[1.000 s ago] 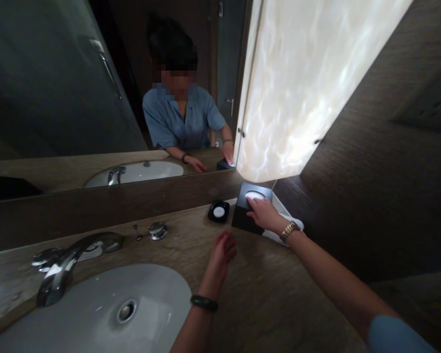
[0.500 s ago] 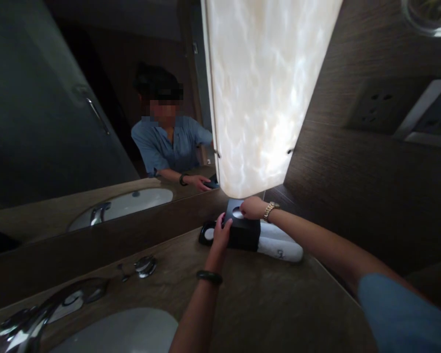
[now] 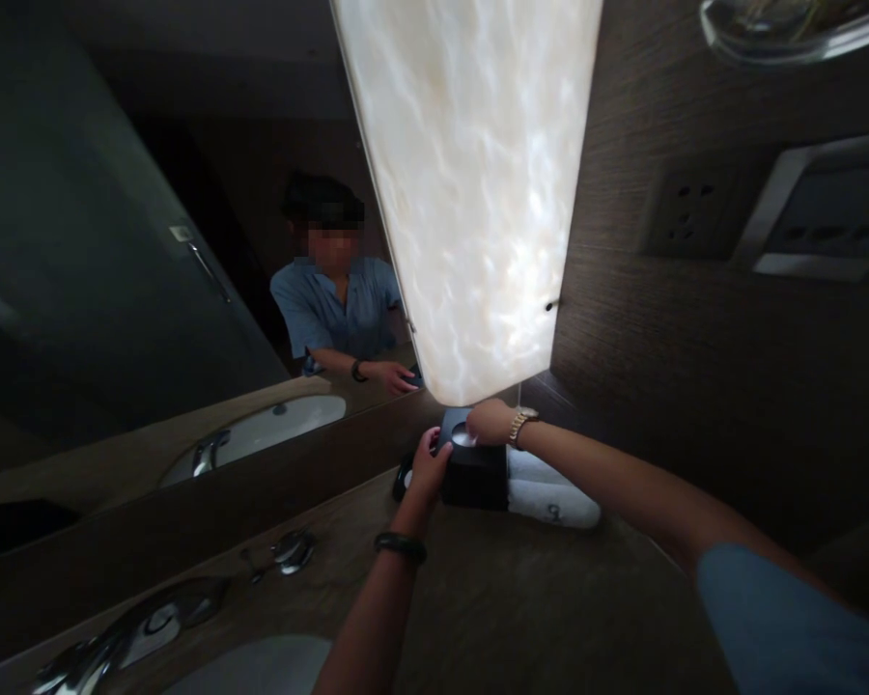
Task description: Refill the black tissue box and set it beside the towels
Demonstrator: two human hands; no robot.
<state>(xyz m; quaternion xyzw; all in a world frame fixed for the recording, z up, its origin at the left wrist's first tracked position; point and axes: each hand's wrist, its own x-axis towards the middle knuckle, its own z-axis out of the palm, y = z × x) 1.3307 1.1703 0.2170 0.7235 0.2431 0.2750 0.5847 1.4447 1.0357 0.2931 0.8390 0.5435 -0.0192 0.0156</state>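
Note:
A black tissue box (image 3: 476,483) stands in the corner of the counter, with white tissue (image 3: 462,435) showing in the round opening on top. My left hand (image 3: 427,469) grips the box by its left side, fingers behind and thumb on the near top edge. Over the opening, my right hand (image 3: 490,422) is closed, its fingertips down at the tissue. The fingertips are partly hidden by the hand itself. Rolled white towels (image 3: 554,504) lie against the right of the box. A small dark dish (image 3: 402,478) with something white is partly hidden behind my left hand.
A lit marbled lamp panel (image 3: 470,212) hangs low just above the box. The mirror (image 3: 203,386) runs along the left, reflecting a person. A chrome tap (image 3: 137,627) and sink (image 3: 261,668) are at lower left. Wall sockets (image 3: 687,208) are on the right.
The view has shifted slightly, moving the lamp left in the picture. My right hand's fingers are at the opening as before, a little lower. My left hand keeps its grip on the box.

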